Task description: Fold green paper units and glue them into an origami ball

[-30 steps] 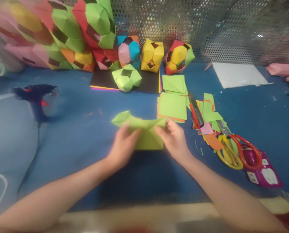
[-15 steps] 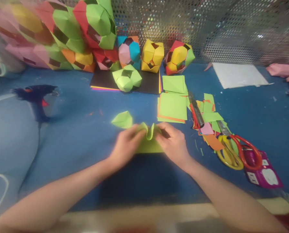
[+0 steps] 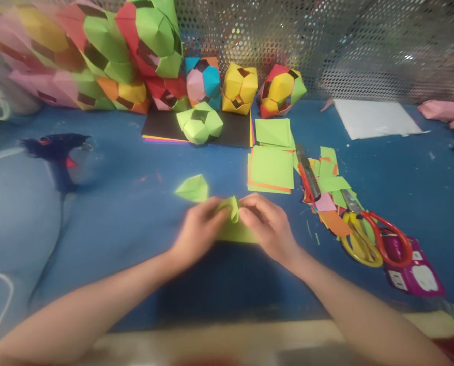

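Between my hands is a square of light green paper (image 3: 237, 233), its far edge curled up into a loop. My left hand (image 3: 201, 223) is closed, pinching the curl from the left. My right hand (image 3: 269, 222) is closed too, thumb and forefinger pressed on the paper at the curl's right side; the exact grip is partly hidden. Just behind my left hand lies a folded green paper piece (image 3: 193, 188). A stack of green and orange paper squares (image 3: 271, 169) sits beyond my right hand.
Scissors with red and yellow handles (image 3: 364, 239), a cutter (image 3: 309, 175) and paper scraps lie at right, by a purple packet (image 3: 417, 269). A glue gun (image 3: 55, 152) stands left. Several folded paper balls (image 3: 240, 87) line the back, before a perforated metal panel (image 3: 288, 30).
The paper's two raised folds have come together into one narrow loop. My right hand has shifted slightly inward, while the other things stay where they were.
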`<state>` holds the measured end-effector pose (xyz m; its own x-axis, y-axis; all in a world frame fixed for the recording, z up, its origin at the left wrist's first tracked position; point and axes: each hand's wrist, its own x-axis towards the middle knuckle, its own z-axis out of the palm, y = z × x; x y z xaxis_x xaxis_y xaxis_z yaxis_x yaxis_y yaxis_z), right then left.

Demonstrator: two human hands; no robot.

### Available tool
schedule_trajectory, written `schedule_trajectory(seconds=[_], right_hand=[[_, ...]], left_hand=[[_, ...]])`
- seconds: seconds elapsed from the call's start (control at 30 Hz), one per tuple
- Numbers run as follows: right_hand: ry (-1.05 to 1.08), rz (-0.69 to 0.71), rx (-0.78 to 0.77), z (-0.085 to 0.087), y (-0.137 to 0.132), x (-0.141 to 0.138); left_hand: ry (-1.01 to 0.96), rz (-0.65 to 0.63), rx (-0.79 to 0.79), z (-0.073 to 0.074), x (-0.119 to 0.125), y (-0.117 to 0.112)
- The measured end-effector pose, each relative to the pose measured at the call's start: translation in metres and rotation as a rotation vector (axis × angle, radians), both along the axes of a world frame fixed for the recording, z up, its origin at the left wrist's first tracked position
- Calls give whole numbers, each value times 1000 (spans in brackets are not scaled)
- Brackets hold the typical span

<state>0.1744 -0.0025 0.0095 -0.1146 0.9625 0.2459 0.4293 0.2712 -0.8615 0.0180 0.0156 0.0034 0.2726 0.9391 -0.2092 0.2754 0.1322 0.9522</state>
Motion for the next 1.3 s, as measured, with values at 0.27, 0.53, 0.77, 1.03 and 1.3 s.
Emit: schedule_trajectory(seconds=[0.27, 0.53, 0.77, 1.03, 1.3], right_hand=[[-139, -34, 224, -8, -1, -3], [-152, -37, 238, -9, 0, -2], [-162, -40, 236, -11, -1, -2], [-146, -6, 269, -14, 3, 4], [-159, 158, 381, -13, 13, 15]], left_hand=[[50, 55, 33, 0, 2, -2], [93, 73, 88, -3, 2, -3], [97, 73, 91, -2, 4, -4], [43, 20, -4, 2, 0, 2], [-127, -96, -160, 3, -9, 18]])
